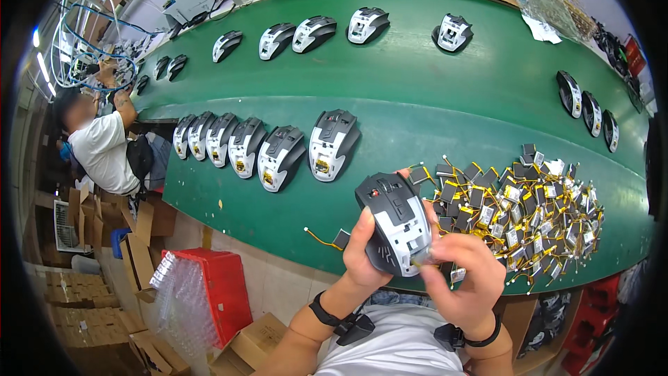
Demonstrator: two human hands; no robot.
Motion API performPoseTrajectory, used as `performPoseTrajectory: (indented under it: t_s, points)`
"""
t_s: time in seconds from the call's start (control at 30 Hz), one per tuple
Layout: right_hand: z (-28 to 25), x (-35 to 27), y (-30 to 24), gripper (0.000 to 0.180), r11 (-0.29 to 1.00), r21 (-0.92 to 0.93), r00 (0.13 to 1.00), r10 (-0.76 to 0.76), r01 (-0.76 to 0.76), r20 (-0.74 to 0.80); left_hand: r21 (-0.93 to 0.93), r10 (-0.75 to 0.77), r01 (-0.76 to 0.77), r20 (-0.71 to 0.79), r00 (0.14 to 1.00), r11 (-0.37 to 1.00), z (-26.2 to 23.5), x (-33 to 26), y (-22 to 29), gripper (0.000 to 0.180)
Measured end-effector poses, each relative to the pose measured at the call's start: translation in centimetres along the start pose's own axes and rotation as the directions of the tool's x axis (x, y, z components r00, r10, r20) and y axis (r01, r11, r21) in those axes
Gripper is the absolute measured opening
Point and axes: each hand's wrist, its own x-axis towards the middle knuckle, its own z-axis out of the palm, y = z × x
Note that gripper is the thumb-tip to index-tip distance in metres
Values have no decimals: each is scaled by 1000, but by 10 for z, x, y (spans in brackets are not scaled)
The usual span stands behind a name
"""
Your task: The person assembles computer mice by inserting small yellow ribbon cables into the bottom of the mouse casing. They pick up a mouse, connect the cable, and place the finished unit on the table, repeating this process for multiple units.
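Observation:
My left hand [363,254] is wrapped round a black and white computer mouse [400,219], tilted above the table's front edge. My right hand [466,275] pinches a small flat battery [421,256] at the open slot in the mouse's rear end; my fingers partly hide it. To the right lies a large heap of small batteries [522,219] with yellow wires and white plugs. One loose battery [341,239] with its wire lies left of the held mouse. Several mice stand in a row left of my hands, the nearest being a mouse [334,146] with a yellow patch in its slot.
The green table [417,122] carries more mice [367,26] along its far side and a few mice [590,113] at the right. A co-worker [104,143] sits at the far left. A red crate [226,292] with bubble wrap and cardboard boxes [261,341] stand on the floor.

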Motion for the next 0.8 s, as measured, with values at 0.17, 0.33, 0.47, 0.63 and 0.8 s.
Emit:
performPoseTrajectory:
  t_s: [0.17,0.33,0.47,0.63,0.8]
  points:
    - [-7,-4,5,41,1000,23,996,-12,10,86,6,-19,19,-4,1000,1000,3,0,-1,77]
    - [-6,-2,-1,47,949,-294,984,-69,115,162,-28,-40,37,-103,994,999,8,1,-5,72]
    - [-4,-13,11,55,939,-302,974,-106,165,201,-58,-53,51,-28,998,997,6,0,-6,65]
    - [-18,-7,2,54,949,-281,967,-76,145,242,-5,-150,150,-102,983,989,9,-1,-4,69]
    - [-20,-10,6,44,969,-198,979,-116,148,166,-24,-200,198,-98,975,980,9,-3,-5,69]
